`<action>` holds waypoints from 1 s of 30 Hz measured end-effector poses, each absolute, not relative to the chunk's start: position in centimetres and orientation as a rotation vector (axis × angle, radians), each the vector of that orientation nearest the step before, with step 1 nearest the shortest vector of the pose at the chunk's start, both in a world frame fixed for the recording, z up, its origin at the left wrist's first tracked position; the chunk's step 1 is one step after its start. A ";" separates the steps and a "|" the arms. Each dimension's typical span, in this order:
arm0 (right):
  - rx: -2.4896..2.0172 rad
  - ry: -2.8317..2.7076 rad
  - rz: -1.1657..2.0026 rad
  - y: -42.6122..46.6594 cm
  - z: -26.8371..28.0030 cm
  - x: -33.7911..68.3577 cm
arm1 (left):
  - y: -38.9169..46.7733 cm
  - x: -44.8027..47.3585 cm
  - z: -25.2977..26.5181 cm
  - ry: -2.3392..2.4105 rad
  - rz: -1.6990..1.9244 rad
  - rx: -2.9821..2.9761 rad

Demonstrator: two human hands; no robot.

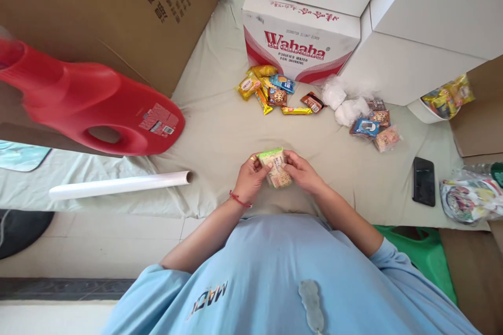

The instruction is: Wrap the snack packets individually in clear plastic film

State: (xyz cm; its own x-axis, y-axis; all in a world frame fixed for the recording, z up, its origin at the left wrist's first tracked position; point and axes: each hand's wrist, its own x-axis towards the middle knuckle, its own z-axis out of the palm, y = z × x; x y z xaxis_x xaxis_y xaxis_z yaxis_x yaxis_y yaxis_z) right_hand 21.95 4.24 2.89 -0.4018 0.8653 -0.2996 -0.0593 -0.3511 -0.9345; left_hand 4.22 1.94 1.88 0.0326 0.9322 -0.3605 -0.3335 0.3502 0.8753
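Note:
Between my two hands is a small snack packet with a green top edge, held just above the cloth near my body. My left hand, with a red string on the wrist, grips its left side with the thumb on the front. On the packet's right side, my right hand pinches it, thumb also on the front. Farther out lies a pile of yellow, blue and brown snack packets. To the right of it, white crumpled plastic rests by more packets.
A Wahaba water carton stands behind the packets. On the left are a red jug and a white roll. At right are a white bowl of snacks, a black phone and a printed plastic bag.

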 end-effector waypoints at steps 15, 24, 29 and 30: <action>-1.812 -0.453 0.779 2.7 0.8 42.5 | 3.4 5.1 1.2 1.376 0.857 1.039; -2.059 -0.624 0.458 8.4 0.6 45.8 | 2.2 0.9 0.9 1.588 0.938 1.221; -2.417 -1.068 0.222 8.6 2.6 47.2 | -1.0 -2.5 0.9 1.871 0.959 1.467; -2.485 -1.201 0.110 8.7 3.3 47.4 | -1.8 -3.0 0.7 1.911 0.932 1.515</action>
